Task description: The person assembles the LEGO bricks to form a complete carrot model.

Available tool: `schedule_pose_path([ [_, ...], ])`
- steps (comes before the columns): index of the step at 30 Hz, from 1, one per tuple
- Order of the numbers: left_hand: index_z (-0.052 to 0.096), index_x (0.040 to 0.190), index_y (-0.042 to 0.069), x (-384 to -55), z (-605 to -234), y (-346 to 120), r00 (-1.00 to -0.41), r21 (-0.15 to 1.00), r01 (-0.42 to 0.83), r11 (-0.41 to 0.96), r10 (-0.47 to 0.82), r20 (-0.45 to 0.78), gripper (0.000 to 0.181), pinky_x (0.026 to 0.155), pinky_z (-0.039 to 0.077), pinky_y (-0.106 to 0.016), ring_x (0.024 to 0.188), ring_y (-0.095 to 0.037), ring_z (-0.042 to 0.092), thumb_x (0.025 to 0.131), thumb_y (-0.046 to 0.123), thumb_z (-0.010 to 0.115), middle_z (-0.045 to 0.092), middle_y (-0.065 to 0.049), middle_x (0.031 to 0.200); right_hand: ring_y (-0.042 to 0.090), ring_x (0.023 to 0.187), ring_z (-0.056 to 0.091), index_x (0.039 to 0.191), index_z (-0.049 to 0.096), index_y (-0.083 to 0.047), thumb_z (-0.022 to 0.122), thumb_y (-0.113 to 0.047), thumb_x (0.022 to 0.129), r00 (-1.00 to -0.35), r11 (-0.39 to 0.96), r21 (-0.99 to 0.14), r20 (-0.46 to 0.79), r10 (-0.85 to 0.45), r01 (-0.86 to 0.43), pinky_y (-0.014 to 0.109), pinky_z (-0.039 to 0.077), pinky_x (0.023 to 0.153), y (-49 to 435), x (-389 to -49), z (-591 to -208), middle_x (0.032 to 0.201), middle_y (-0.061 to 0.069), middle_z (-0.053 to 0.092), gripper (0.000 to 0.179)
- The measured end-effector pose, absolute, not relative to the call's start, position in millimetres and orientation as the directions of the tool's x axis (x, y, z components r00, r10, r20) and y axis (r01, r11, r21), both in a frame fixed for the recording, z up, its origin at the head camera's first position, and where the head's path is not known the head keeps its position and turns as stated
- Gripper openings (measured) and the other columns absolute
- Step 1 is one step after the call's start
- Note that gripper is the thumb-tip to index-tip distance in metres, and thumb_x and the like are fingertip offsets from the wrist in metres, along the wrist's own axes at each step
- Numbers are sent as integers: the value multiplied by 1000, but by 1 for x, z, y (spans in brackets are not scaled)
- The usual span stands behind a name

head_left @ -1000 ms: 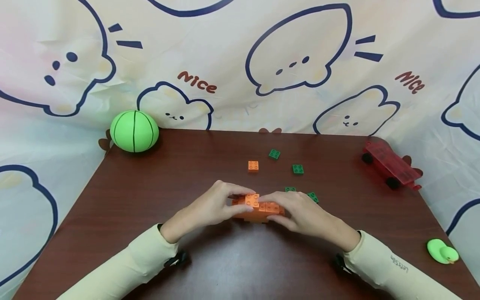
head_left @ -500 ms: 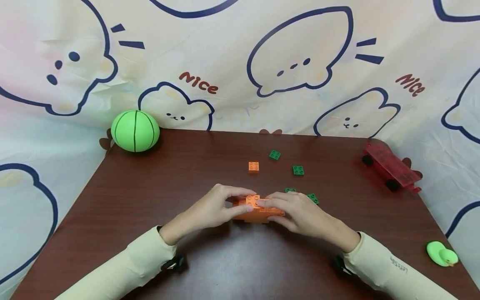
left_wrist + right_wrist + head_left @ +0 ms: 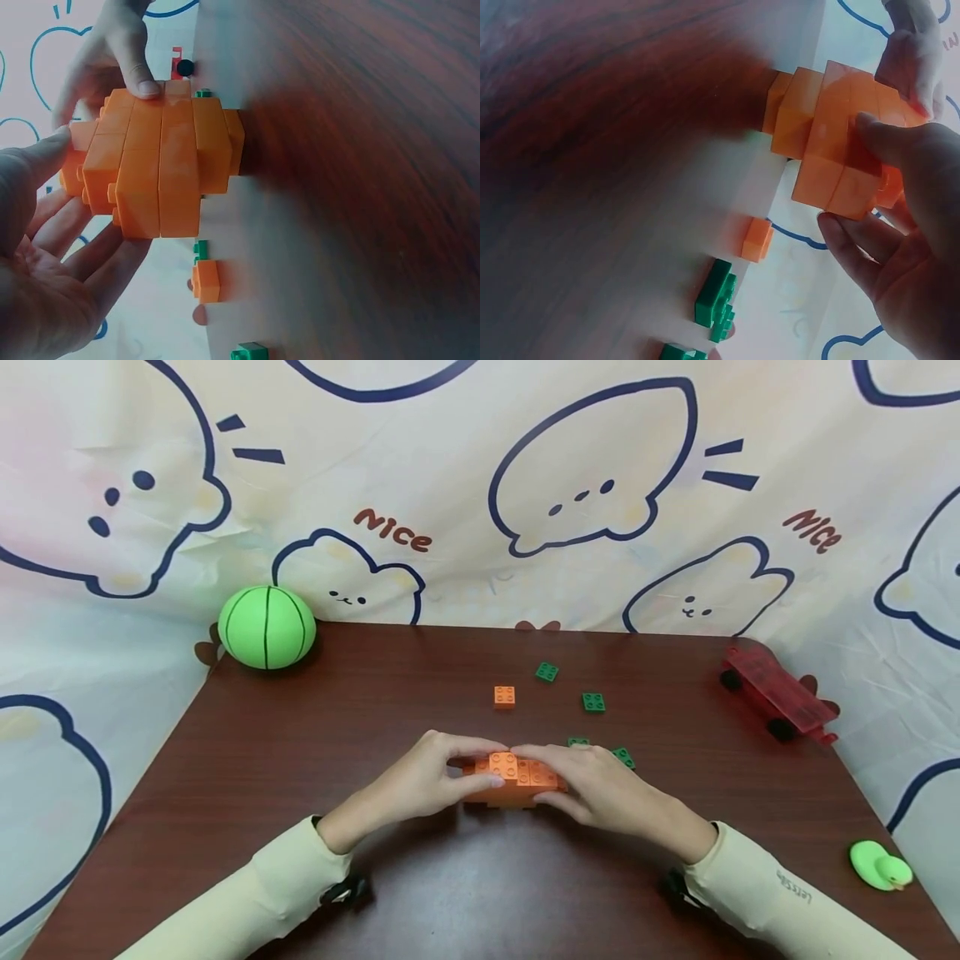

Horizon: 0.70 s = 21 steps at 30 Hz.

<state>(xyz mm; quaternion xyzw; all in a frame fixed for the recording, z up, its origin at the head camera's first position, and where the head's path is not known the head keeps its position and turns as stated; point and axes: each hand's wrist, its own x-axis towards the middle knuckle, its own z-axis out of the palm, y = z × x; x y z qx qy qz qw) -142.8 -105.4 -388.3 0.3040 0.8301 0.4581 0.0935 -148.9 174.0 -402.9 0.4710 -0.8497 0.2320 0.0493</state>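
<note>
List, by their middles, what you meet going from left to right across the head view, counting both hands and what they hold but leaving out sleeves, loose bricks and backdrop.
Green ball → left hand → orange brick build → right hand → red toy car → green toy duck

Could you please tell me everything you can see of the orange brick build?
The orange brick build looks like plastic blocks stacked in steps, widest around the middle and narrower towards base and top, with round studs on its upper faces. It stands upright on the dark table, the left hand and right hand holding it from either side.
</note>
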Motion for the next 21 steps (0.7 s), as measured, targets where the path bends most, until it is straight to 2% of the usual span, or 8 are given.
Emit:
schedule_pose_path([
  [6,72,129,19,-142,-386,-106,-785,801,437,410,609,116,35,77,58,-26,93,-4,69,97,30,74,76,3,120,2,105,69,148,54,-21,77,-25,94,-564,432,-419,273,-779,-799,28,59,89,175,-150,-400,134,-7,69,60],
  [12,70,134,18,-140,-385,-105,-786,805,424,414,610,101,39,74,58,-28,90,-5,68,97,31,73,76,2,121,7,110,71,139,62,-13,82,-20,90,-552,409,-431,288,-782,-804,30,60,91,176,-149,-398,131,-2,71,54],
  [15,69,133,20,-138,-387,-105,-796,802,418,428,597,97,37,82,58,-26,96,-2,68,98,32,72,76,5,121,9,111,71,138,63,-12,81,-22,91,-549,418,-413,275,-790,-809,30,60,91,175,-150,-397,131,-1,71,52],
  [18,69,133,20,-137,-389,-104,-798,786,438,437,592,114,36,87,57,-26,98,0,68,100,33,69,75,7,122,8,112,70,137,62,-14,77,-32,94,-560,431,-447,206,-803,-784,31,59,92,175,-153,-390,131,-3,71,50],
  [21,68,135,17,-139,-389,-103,-792,764,462,451,598,125,39,85,59,-33,95,-3,68,99,33,70,74,5,124,8,118,66,140,61,-21,69,-41,98,-591,444,-571,92,-801,-691,38,57,98,177,-162,-378,135,-7,68,47],
])
